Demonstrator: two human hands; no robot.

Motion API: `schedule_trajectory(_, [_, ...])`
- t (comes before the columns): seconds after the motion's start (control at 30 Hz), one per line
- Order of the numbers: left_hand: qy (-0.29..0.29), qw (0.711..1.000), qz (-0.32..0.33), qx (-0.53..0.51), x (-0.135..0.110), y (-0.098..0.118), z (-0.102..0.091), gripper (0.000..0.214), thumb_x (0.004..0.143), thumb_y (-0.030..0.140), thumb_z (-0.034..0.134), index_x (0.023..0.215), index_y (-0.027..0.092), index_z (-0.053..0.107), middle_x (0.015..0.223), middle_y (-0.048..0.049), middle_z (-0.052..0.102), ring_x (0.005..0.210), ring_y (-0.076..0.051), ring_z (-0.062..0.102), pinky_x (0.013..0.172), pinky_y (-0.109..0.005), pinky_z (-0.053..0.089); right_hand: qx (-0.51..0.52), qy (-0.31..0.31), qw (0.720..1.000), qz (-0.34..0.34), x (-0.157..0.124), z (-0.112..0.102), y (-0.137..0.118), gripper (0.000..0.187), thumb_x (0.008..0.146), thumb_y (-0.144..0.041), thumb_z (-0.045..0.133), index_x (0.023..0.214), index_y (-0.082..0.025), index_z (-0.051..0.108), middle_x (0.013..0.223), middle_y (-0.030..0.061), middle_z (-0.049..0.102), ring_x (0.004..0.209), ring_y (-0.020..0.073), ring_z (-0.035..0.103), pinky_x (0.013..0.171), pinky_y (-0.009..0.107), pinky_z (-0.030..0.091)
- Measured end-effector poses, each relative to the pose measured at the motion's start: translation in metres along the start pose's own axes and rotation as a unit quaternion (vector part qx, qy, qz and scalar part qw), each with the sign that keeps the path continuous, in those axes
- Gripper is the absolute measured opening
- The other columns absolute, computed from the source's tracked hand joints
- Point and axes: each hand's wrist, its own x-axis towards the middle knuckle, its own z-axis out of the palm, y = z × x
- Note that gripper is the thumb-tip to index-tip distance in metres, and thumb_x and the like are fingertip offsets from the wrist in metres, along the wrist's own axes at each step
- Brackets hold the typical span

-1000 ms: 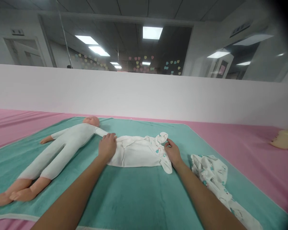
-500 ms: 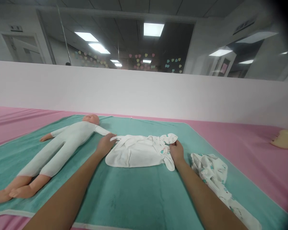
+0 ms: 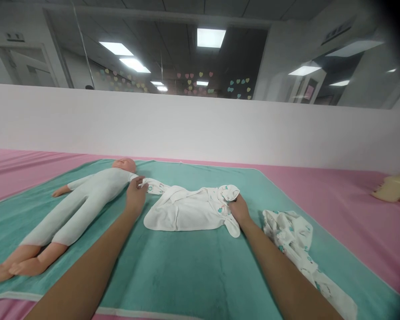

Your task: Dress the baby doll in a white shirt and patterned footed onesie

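A white baby shirt (image 3: 190, 211) with a small green and pink print lies spread across the middle of the green towel. My left hand (image 3: 135, 195) has its fingers closed at the end of the shirt's printed sleeve (image 3: 156, 186), beside the doll's shoulder. At the shirt's other end, my right hand (image 3: 240, 210) grips the bunched fabric; its fingertips are partly covered by cloth. The baby doll (image 3: 103, 186), in a pale suit, lies on its back at the left. Its arm nearest the shirt is mostly hidden behind my left hand and the sleeve.
The green towel (image 3: 186, 275) covers a pink surface (image 3: 346, 195). To the right of my right forearm lies a crumpled white printed garment (image 3: 295, 240). A yellowish object (image 3: 391, 186) sits at the far right edge. A low white wall (image 3: 193, 129) runs along the back.
My left hand has moved left and slightly up, and the shirt's sleeve now stretches out towards the doll. The right hand still holds its end of the shirt.
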Motion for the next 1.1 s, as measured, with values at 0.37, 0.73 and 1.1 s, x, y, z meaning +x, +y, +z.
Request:
schedule_trajectory(0.37, [-0.187, 0.948, 0.042, 0.252, -0.018, 0.020, 0.012, 0.044, 0.078, 0.061, 0.036, 0.087, 0.023, 0.057, 0.083, -0.0054, 0.064, 0.074, -0.024, 0.057, 0.061, -0.030, 0.036, 0.105, -0.005, 0.994, -0.007, 0.010, 0.001, 0.011, 0.045, 0.061, -0.023, 0.053, 0.106, -0.018, 0.053, 0.103, 0.0045, 0.061, 0.092, 0.0204, 0.056, 0.078, 0.030, 0.045])
schedule_trajectory(0.73, [-0.270, 0.960, -0.042, -0.066, -0.034, 0.041, 0.021, 0.033, 0.069, 0.050, 0.060, 0.070, 0.018, 0.053, 0.075, -0.0032, 0.057, 0.083, -0.022, 0.054, 0.065, -0.027, 0.038, 0.185, -0.036, 0.975, 0.121, 0.023, -0.012, 0.017, 0.033, 0.066, -0.044, 0.063, 0.071, -0.013, 0.057, 0.067, 0.0049, 0.062, 0.052, 0.0118, 0.055, 0.047, 0.023, 0.045])
schedule_trajectory(1.1, [-0.401, 0.793, -0.188, -0.418, -0.040, 0.060, 0.016, 0.027, 0.078, 0.031, 0.059, 0.102, 0.020, 0.055, 0.094, -0.0048, 0.058, 0.073, -0.012, 0.057, 0.053, -0.019, 0.045, 0.168, 0.100, 0.976, 0.095, 0.025, -0.015, 0.014, 0.033, 0.066, -0.019, 0.049, 0.097, -0.022, 0.041, 0.110, 0.0038, 0.053, 0.085, 0.0131, 0.057, 0.067, 0.025, 0.049])
